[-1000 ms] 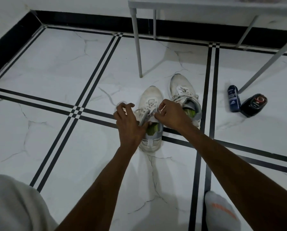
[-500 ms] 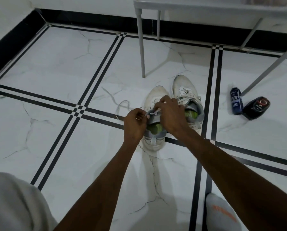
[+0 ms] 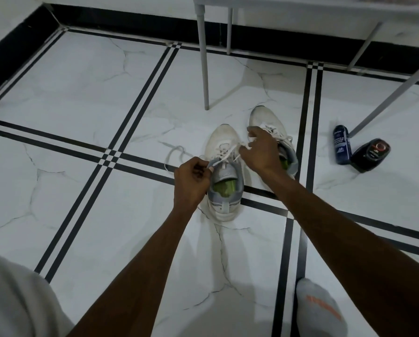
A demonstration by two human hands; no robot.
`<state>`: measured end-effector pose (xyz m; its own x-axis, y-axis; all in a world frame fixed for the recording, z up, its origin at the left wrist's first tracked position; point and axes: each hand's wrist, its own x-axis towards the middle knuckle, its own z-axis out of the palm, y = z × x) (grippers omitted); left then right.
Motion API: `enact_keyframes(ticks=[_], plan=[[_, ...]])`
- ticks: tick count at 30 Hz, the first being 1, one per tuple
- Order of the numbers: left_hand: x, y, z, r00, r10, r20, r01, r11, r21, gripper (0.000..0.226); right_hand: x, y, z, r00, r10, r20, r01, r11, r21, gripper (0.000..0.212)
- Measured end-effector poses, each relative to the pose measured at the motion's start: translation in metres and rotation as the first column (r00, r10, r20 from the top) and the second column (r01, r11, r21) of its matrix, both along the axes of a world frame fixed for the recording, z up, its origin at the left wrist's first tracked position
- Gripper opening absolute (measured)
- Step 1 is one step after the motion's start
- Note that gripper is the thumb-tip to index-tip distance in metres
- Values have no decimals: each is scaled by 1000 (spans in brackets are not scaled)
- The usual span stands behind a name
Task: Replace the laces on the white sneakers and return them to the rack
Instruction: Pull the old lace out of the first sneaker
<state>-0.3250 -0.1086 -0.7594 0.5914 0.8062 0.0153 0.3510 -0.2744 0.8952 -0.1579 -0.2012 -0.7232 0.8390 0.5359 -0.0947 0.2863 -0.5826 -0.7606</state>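
Observation:
Two white sneakers stand side by side on the tiled floor, toes pointing away from me. The near sneaker has a grey collar and a green insole. My left hand pinches one end of its white lace at the left of the tongue. My right hand pinches the other end above the eyelets, and the lace runs taut between the two hands. A loose loop of lace lies on the floor to the left. The far sneaker is partly hidden behind my right hand.
A grey metal rack stands just beyond the sneakers, its legs on the floor. A dark blue bottle and a black bottle lie to the right. My socked foot is at the bottom right, my knee at the bottom left.
My hands have drawn apart over the near sneaker: the left pulled back and left, the right moved up and right, and the lace now stretches between them.

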Motion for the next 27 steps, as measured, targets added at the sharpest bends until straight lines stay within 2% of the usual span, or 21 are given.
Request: enact_keyframes(ticks=[2,3,5,7,9,14,17,19,21,23,24,25,26,27], plan=[[1,0,0,1000,-4,4,4,1000,-10,5,-13,7,5,958,275,84,-271,961,-56,25],[2,0,1,1000,-7,2,7,1000,-12,5,-20,10,6,917,375,134,-355,922,-153,18],[3,1,2,1000,-12,-4,12,1000,-22,8,-34,15,6,814,515,270,-383,824,-417,16],[3,1,3,1000,-16,-5,15,1000,-26,11,-34,20,4,688,607,398,-351,759,-549,16],[3,3,2,1000,-9,-17,9,1000,-14,9,-28,23,4,659,638,398,-363,734,-574,14],[3,4,0,1000,-2,-18,2,1000,-16,5,-29,20,-5,668,637,385,-413,748,-520,15],[2,4,1,1000,-16,-13,16,1000,-3,6,-33,14,-13,607,681,411,-437,717,-543,24],[2,3,2,1000,-24,-2,24,1000,-13,6,-25,14,-13,603,654,456,-373,737,-564,27],[2,3,2,1000,-19,7,19,999,-26,8,-11,13,-9,674,527,518,-252,823,-509,27],[2,5,0,1000,-5,3,5,999,-42,5,9,7,-1,829,190,527,7,937,-349,27],[3,6,0,1000,1,0,-1,999,-50,5,18,2,0,877,15,480,128,956,-265,28],[2,7,-2,1000,8,-1,-8,998,-55,4,22,-2,-2,900,-61,431,168,962,-215,28],[1,7,-3,1000,11,5,-11,998,-57,5,21,-5,-3,913,-31,406,114,977,-181,27],[1,6,-3,1000,11,14,-11,998,-54,5,17,-7,-6,918,68,390,-16,991,-135,24]])
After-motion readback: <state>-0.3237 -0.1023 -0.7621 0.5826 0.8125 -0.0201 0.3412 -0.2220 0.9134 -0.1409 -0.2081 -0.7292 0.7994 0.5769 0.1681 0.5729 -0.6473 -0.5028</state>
